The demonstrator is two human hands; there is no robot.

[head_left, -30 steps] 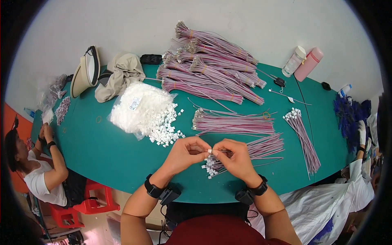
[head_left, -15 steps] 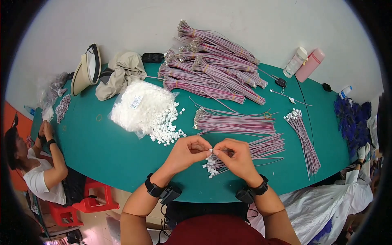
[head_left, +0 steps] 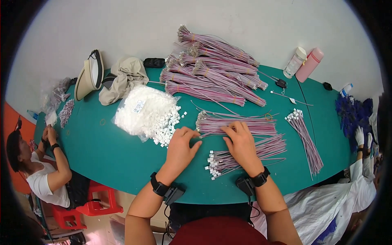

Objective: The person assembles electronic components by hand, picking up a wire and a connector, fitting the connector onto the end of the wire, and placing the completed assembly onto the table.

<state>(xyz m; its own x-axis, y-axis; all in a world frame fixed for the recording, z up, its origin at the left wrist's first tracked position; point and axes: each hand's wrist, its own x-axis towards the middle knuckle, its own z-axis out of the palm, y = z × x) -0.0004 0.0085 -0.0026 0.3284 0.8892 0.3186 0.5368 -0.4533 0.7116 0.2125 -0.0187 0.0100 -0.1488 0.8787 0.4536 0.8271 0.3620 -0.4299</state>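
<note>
My left hand (head_left: 180,150) is beside the metal-tipped left end of a bundle of pink and grey wires (head_left: 261,127). Its thumb and index finger are apart, with the index fingertip close to a wire end. Over the middle of that bundle, my right hand (head_left: 241,145) has its fingers spread at the wires; whether it touches one is unclear. A pile of wires with white connectors (head_left: 216,162) lies nearer to me, partly under my right hand. Left of the bundle, small loose white connectors (head_left: 166,127) spill from a clear plastic bag (head_left: 136,109).
Several tied wire bundles (head_left: 212,75) are heaped at the back of the green table (head_left: 122,163). Another connector-tipped bundle (head_left: 305,143) lies right. Two bottles (head_left: 309,65), a visor hat (head_left: 89,75) and cloth (head_left: 126,77) stand or lie behind. A co-worker (head_left: 47,175) sits left; gloved hands (head_left: 360,139) show far right.
My hands have drawn apart from the white connector they met at and moved up to the metal-tipped bundle. The connector-tipped pile is now more exposed. The view has shifted slightly.
</note>
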